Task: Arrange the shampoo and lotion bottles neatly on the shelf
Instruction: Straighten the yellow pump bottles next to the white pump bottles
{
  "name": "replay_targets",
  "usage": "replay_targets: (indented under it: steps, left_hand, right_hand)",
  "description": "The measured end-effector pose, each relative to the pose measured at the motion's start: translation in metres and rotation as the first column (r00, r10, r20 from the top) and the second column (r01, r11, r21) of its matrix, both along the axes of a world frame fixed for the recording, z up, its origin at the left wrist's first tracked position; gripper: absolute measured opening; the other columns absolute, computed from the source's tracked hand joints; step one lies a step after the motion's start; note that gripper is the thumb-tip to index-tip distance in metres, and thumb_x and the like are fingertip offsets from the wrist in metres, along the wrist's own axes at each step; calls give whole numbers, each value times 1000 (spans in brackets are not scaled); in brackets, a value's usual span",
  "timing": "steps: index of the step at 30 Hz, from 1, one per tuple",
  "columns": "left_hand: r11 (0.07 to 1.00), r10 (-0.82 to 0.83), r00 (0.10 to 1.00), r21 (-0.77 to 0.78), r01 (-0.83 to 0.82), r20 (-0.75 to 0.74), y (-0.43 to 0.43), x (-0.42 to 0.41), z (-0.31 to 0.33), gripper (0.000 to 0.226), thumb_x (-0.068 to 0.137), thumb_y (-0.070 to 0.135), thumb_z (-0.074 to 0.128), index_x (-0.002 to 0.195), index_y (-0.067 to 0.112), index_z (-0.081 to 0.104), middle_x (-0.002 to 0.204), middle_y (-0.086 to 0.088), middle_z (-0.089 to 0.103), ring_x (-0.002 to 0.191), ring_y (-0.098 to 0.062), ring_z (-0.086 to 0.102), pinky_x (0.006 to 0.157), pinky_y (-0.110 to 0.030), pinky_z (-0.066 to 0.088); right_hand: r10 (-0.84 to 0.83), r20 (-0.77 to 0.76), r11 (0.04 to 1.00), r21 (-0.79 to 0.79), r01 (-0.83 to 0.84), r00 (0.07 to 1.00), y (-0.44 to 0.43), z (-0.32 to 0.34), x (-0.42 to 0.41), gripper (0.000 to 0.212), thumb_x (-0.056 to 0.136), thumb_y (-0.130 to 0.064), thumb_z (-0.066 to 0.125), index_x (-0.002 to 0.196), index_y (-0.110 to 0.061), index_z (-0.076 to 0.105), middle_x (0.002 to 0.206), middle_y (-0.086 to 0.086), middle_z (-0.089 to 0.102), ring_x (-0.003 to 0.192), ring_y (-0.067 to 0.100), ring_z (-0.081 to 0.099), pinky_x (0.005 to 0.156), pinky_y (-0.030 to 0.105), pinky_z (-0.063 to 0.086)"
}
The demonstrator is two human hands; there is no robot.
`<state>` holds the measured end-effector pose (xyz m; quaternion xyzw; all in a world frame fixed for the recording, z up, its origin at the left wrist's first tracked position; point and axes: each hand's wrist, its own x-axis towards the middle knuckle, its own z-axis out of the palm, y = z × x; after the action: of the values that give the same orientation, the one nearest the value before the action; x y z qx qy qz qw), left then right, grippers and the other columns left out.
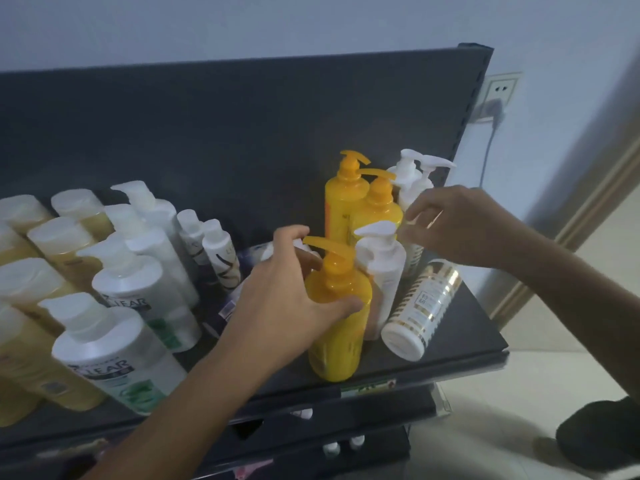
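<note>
My left hand [289,289] grips a yellow pump bottle [337,327] standing near the front edge of the dark shelf [460,327]. Two more yellow pump bottles [349,202] stand behind it against the back panel. A white pump bottle [382,268] stands just right of the held one. My right hand [457,225] hovers over the white pump bottles [415,178] at the back right, fingers curled and apart, holding nothing that I can see. A white bottle with gold stripes [424,308] lies on its side, cap toward the front right.
White "CLEAR" bottles [117,355] and pale yellow bottles [45,244] fill the shelf's left side in rows. Two small white bottles [220,251] stand mid-shelf, with a purple pack [242,261] lying behind my left hand. A wall socket [495,98] is at the right. Lower shelves show below.
</note>
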<state>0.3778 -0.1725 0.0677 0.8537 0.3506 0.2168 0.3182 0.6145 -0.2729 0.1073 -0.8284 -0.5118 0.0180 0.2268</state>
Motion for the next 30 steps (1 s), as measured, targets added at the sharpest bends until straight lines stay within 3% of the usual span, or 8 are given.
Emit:
replay_targets:
  steps: [4,7,11,16,21,23,27,30]
  left_hand:
    - [1000,0,1000,24,-1,27,-1,5,3,84,65,58,87,134,43,42,109,21,65,105,-2,63,91,-38,57]
    - [998,-4,1000,59,2,26,1,9,7,61,67,56,86,116,42,53,99,20,69,97,-1,66,84,-35,59]
    - [992,13,1000,124,-14,5,1,16,11,55,66,56,83,109,39,54,93,18,68,92,-4,65,80,-36,59]
    - [994,38,999,98,-39,20,7,22,11,53,64,52,87,106,37,58,91,18,69,91,-5,66,78,-34,59]
    - [995,51,998,90,-53,26,15,33,13,53,62,51,87,105,38,59,91,18,70,94,-7,68,81,-38,60]
    - [995,41,999,94,-41,8,16,38,15,56,63,54,87,108,38,58,94,18,70,96,-9,68,81,-39,60]
    - [993,12,997,116,-3,-75,15,42,19,56,66,54,86,109,36,55,95,16,67,90,-7,66,77,-34,59]
    - [993,4,992,119,11,-124,16,38,20,56,65,52,86,108,36,55,95,15,65,88,-9,64,71,-28,55]
  right_hand:
    - [203,-147,978,-9,-207,968,10,-18,0,35,81,-42,79,111,-28,68,96,-23,67,86,-7,66,76,10,50]
    - [325,-40,945,43,-323,945,18,-24,-4,38,75,-46,83,105,-32,63,84,-27,58,81,-9,59,66,11,47]
    - [273,63,952,126,-279,960,23,-30,-4,33,74,-42,84,93,-19,70,71,-8,61,65,14,58,61,37,51]
    - [200,93,971,112,-210,975,18,-25,13,29,73,-32,87,93,-18,73,73,-8,60,72,19,58,63,22,45]
    - [141,114,986,73,-149,983,15,-25,32,39,72,-37,85,102,-14,75,89,4,73,79,24,65,74,41,56]
    - [140,42,987,71,-143,989,11,-25,40,45,70,-43,83,105,-15,74,94,2,74,81,20,68,76,40,57]
    - [110,-339,989,-53,-136,934,-7,-28,64,61,67,-44,88,122,-28,66,109,-12,70,94,8,69,81,28,58]
    - [-132,-442,991,-70,113,887,-26,-53,96,46,74,-38,85,114,-23,69,102,-3,72,90,18,71,83,40,60]
